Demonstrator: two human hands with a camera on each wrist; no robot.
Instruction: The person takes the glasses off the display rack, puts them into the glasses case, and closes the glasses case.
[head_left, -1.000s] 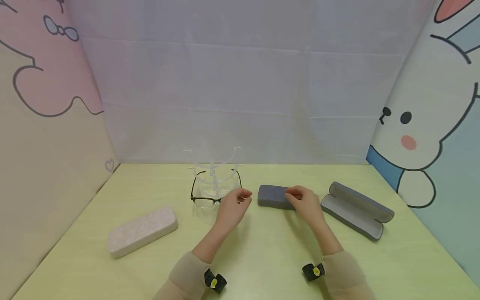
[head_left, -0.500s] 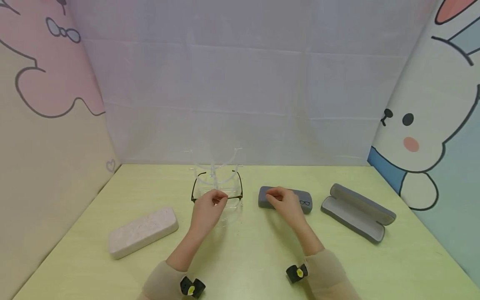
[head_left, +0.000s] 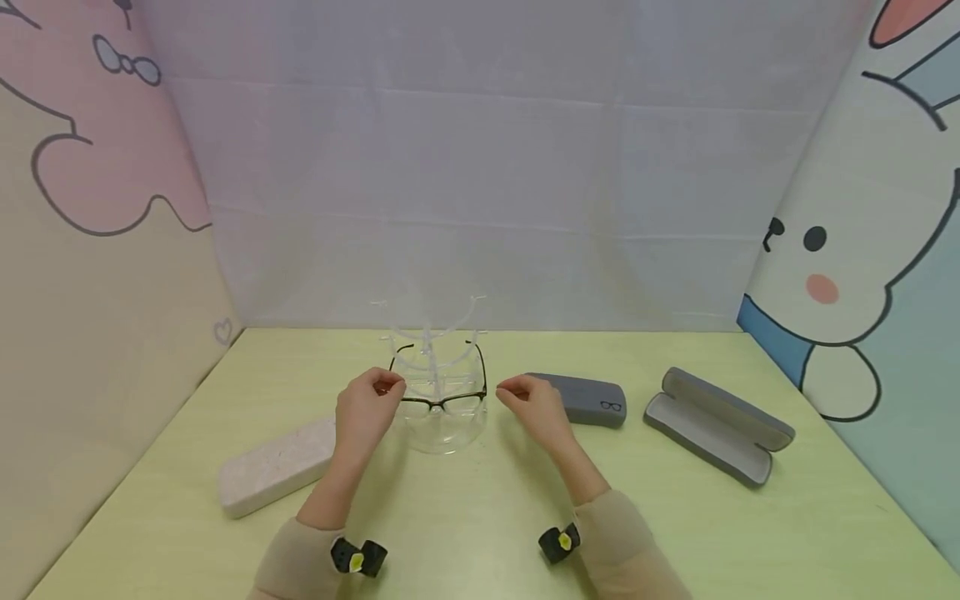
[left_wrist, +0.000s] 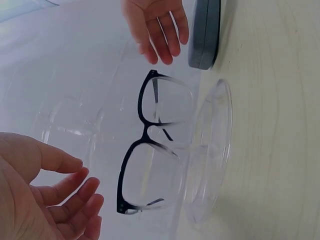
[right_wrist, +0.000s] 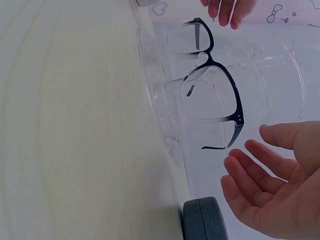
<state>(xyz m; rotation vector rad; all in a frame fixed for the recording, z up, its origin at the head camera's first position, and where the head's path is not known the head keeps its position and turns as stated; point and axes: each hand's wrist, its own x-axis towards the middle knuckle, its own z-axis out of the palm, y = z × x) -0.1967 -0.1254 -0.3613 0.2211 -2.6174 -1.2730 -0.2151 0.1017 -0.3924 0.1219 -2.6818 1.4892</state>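
Black-framed eyeglasses [head_left: 437,405] sit on the lower part of a clear plastic display stand [head_left: 427,358], their lenses facing the person. To their left is my left hand [head_left: 366,412], close to the frame's left corner. My right hand [head_left: 538,410] stands off the other corner, in front of a closed grey glasses case [head_left: 592,402]. In the left wrist view a gap shows between the left hand [left_wrist: 55,195] and the eyeglasses [left_wrist: 145,130]. The right wrist view has the right hand [right_wrist: 275,180] apart from the frame too, fingers loosely bent. Neither hand holds anything.
A pale speckled glasses case [head_left: 277,467] lies closed at the left, partly behind the left hand. At the right an open grey glasses case [head_left: 708,433] shows its light lining. A white sheet [head_left: 487,167] hangs behind the table [head_left: 480,525].
Both hands have moved left. The left hand passed in front of the eyeglasses to their left side; the right hand moved from over the closed grey case toward the stand.
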